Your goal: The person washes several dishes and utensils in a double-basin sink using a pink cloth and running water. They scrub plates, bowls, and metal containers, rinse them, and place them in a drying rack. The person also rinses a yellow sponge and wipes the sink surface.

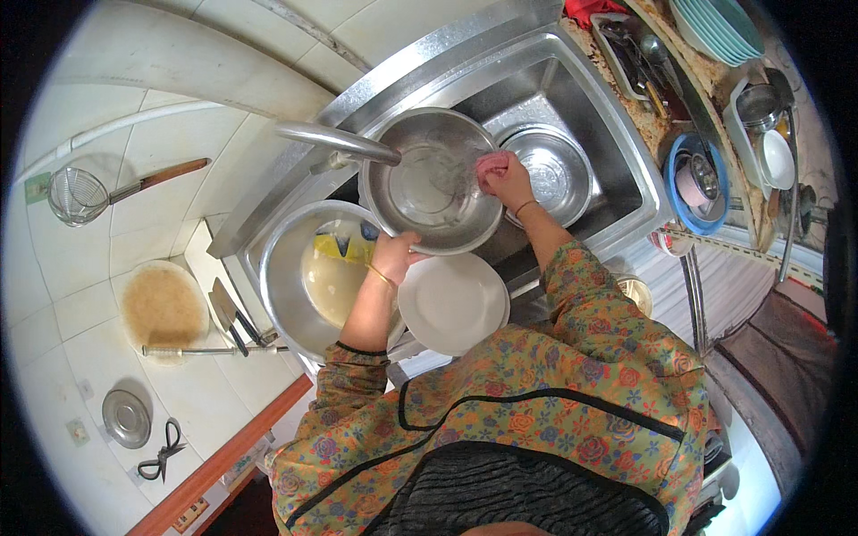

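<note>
The held basin is shiny metal, the cloth rough and matt, the plate smooth and glossy

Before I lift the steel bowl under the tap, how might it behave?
The steel bowl is probably stiff, given its metal wall. It may be slippery, since its inside looks wet. Held at one edge by your left hand, it could tip.

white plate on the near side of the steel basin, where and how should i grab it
Likely by the right rim of the white plate, thumb on top, coming from the right. It is round and lies face up, and that side looks free, while the left hand and the steel basin crowd its left and far edges.
</note>
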The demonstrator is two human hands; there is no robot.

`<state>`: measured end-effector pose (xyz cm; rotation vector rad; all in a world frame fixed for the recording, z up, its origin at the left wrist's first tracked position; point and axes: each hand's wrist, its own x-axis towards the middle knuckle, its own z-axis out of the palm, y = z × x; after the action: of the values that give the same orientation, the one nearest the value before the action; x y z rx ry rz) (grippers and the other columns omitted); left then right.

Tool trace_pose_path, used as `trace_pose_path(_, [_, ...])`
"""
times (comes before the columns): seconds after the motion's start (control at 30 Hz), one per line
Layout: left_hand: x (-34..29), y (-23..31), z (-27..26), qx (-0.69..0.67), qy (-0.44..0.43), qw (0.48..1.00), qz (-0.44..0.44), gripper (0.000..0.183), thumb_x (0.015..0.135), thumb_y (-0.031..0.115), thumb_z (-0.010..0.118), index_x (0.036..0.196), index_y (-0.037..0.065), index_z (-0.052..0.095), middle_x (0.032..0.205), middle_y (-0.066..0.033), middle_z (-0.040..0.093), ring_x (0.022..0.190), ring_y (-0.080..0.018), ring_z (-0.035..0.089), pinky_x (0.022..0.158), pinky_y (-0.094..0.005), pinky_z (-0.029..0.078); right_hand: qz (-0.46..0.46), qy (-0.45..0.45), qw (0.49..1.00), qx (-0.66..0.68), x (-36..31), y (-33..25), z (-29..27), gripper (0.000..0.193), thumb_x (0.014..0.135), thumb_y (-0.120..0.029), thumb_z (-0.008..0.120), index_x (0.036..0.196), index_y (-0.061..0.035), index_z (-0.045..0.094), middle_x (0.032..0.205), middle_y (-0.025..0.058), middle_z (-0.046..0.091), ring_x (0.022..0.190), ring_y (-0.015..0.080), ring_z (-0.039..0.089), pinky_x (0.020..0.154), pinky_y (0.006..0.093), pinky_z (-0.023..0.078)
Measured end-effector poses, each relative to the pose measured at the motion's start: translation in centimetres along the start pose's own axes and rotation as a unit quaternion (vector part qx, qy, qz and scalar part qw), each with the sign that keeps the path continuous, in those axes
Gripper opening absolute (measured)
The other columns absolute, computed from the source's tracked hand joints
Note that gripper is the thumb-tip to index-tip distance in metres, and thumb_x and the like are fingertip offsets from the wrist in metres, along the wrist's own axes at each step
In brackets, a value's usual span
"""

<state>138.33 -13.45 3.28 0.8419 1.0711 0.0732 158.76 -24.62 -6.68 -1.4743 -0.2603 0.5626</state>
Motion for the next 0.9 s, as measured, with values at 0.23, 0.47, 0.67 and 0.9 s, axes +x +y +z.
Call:
trace_pose_path(0.23, [1.5, -2.7, 4.8, -0.102, 0.137, 0.973, 0.153, 0.063, 0.079, -0.005, 0.059, 0.136, 0.001, 0.032, 0.11, -0.0164, 0.059, 0.094, -0.03, 0.065, 0.072, -0.0415, 0.064, 0.157, -0.078, 0.971, 0.161, -2.7, 1.4, 2.2, 0.03, 0.079, 0.0, 0.061, 0.109, -0.0018, 0.059, 0.091, 0.007, 0.069, 0.079, 0.0172, 0.068, 0.07, 0.0311, 0.058])
trace_pose_path(0.47, [0.7, -0.4, 1.6, 0.03, 0.075, 0.993, 0.091, 0.058, 0.082, -0.001, 0.057, 0.136, 0.001, 0.036, 0.122, -0.0197, 0.054, 0.097, -0.031, 0.064, 0.071, -0.0403, 0.063, 0.009, 0.031, 0.994, -0.107, -0.5, 0.8, 0.3, 0.035, 0.078, -0.002, 0.061, 0.112, 0.0006, 0.057, 0.094, 0.0086, 0.069, 0.081, 0.0183, 0.068, 0.07, 0.0325, 0.058])
trace_pose_path(0.67, [-0.3, -0.3, 3.7, -0.013, 0.035, 0.993, 0.115, 0.069, 0.082, -0.004, 0.057, 0.143, 0.005, 0.026, 0.131, -0.0222, 0.048, 0.102, -0.0318, 0.062, 0.074, -0.0419, 0.063, 0.051, -0.102, 0.993, -0.03, -1.6, 0.4, -0.5, 0.05, 0.079, -0.017, 0.068, 0.122, 0.0018, 0.052, 0.096, 0.0178, 0.068, 0.087, 0.0287, 0.069, 0.073, 0.0354, 0.057])
trace_pose_path(0.9, [0.6, -1.3, 3.7, -0.091, 0.044, 0.99, 0.102, 0.073, 0.085, -0.004, 0.055, 0.145, 0.004, 0.015, 0.128, -0.0246, 0.051, 0.096, -0.034, 0.066, 0.071, -0.0431, 0.064, 0.046, 0.035, 0.992, -0.109, -2.9, 3.4, 0.9, 0.049, 0.082, -0.02, 0.066, 0.121, 0.0028, 0.047, 0.102, 0.022, 0.067, 0.094, 0.0318, 0.069, 0.078, 0.039, 0.058])
